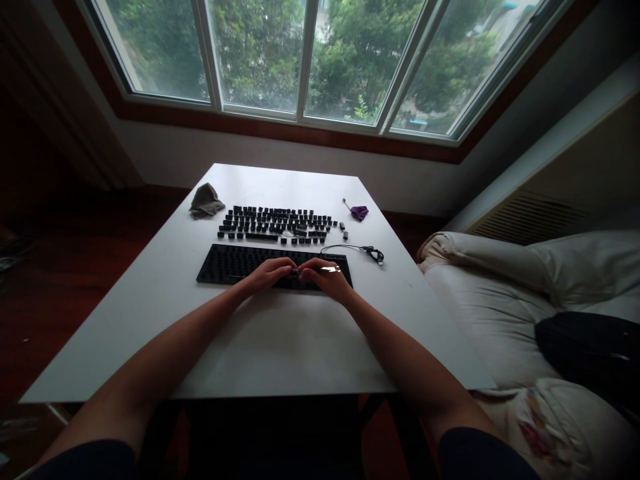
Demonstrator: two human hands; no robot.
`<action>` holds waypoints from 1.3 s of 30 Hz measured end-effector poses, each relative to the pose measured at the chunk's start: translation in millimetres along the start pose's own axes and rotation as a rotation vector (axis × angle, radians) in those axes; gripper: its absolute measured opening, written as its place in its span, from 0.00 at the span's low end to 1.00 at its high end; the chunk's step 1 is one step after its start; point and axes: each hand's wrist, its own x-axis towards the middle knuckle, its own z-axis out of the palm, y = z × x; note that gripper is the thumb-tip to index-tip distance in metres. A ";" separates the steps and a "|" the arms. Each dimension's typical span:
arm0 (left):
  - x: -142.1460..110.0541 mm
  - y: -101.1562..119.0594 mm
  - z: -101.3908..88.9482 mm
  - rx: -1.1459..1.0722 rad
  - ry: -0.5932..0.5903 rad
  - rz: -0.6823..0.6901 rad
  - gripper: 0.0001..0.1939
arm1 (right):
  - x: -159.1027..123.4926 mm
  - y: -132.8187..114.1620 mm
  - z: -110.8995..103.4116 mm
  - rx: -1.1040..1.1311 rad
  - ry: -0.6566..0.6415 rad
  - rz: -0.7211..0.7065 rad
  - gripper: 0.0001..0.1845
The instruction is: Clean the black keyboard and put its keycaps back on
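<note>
A black keyboard (pixel 235 261) lies on the white table, most of its keycaps off. Over its right half, my left hand (pixel 270 273) and my right hand (pixel 327 277) meet at the fingertips. My left fingers are closed on a small dark piece (pixel 295 272) that looks like a keycap, and my right fingertips touch it too. A slim, shiny metal tool (pixel 331 269) shows at my closed right hand; its exact kind is unclear. Beyond the keyboard, loose black keycaps (pixel 263 237) stand in rows, with a few apart on the right.
A grey cloth (pixel 206 201) lies at the table's far left. At the far right are a purple cloth (pixel 359 213) and a thin stick (pixel 346 203). The keyboard's coiled cable (pixel 373 253) rests on the right. A pale sofa (pixel 480 307) stands beside the table (pixel 280 347).
</note>
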 end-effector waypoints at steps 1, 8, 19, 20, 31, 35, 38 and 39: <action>0.6 -0.5 -1.6 -0.024 -0.009 -0.007 0.18 | 0.1 -0.7 -0.3 -0.001 -0.019 -0.004 0.16; 1.3 5.9 -7.1 -0.094 -0.025 -0.051 0.15 | 0.0 -7.1 -1.7 -0.048 -0.104 -0.046 0.17; 2.3 -2.3 -10.4 -0.150 -0.047 -0.069 0.15 | -2.7 -8.2 6.3 -0.073 -0.112 -0.151 0.16; 2.2 -2.5 -10.5 -0.148 -0.051 -0.066 0.16 | -2.8 -8.2 6.6 -0.077 -0.107 -0.167 0.15; -0.9 3.7 -7.7 -0.108 -0.098 -0.039 0.18 | -9.6 -22.0 10.9 -0.400 -0.322 -0.381 0.12; -0.6 0.7 -2.7 -0.168 0.007 -0.004 0.17 | -9.5 -17.6 9.9 -0.427 -0.131 -0.332 0.07; 0.9 -4.5 2.0 -0.160 0.048 -0.015 0.18 | -10.0 -16.8 2.6 -0.422 0.015 -0.207 0.06; 1.6 -6.5 3.6 -0.144 0.058 -0.023 0.18 | -10.4 -16.8 0.3 -0.415 0.041 -0.168 0.07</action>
